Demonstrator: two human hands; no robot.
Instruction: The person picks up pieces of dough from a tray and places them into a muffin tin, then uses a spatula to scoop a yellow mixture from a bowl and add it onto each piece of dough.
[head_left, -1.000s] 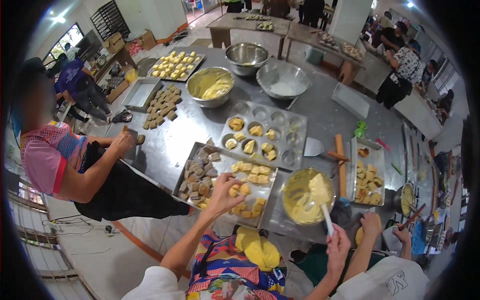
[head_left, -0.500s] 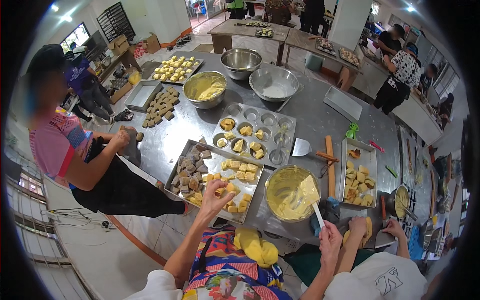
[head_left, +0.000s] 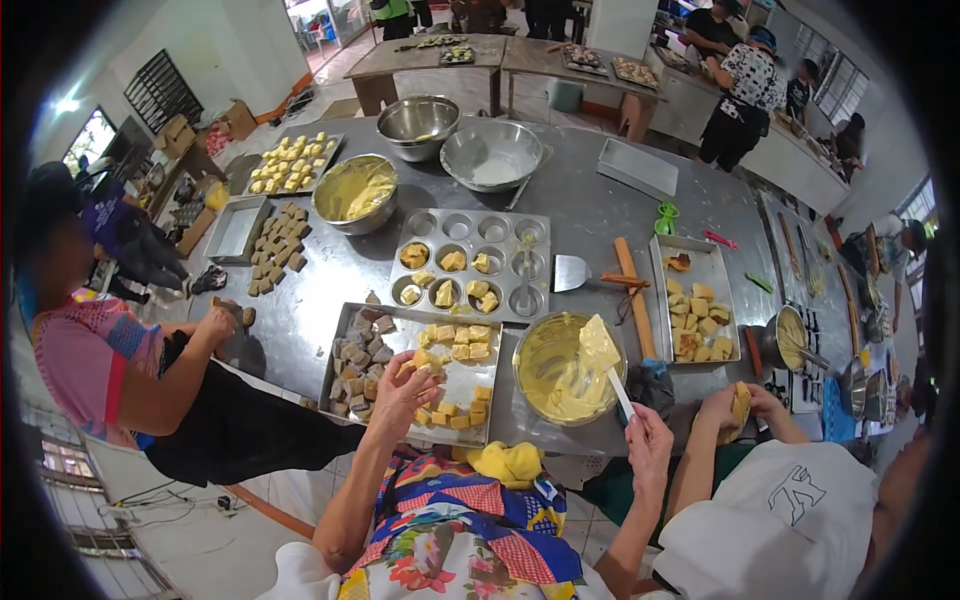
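My left hand [head_left: 402, 392] is over a rectangular metal tray [head_left: 492, 420], its fingers closed on a small yellow cake piece [head_left: 430, 360]. In that tray lie brown-grey cubes [head_left: 355, 360] on the left and yellow-coated cubes [head_left: 462, 340] on the right. My right hand [head_left: 648, 436] grips the white handle of a spatula [head_left: 600, 346]. Its blade, thick with pale yellow cream, is above the right side of a steel bowl [head_left: 520, 372] smeared with the same cream. Beyond the tray, a muffin tin [head_left: 470, 232] holds yellow pieces in several cups and a cream-smeared utensil.
A scraper [head_left: 572, 272], a wooden rolling pin [head_left: 633, 300] and a second cake tray [head_left: 737, 345] stand to the right. Farther back are another cream bowl [head_left: 355, 195] and loose brown cubes [head_left: 280, 248]. A co-worker [head_left: 770, 500] works close on my right, another [head_left: 110, 350] at left.
The view has shifted, so the table appears farther left. The spatula blade has moved up toward the bowl's far right rim. The right-hand co-worker's hands have come together on a yellowish piece.
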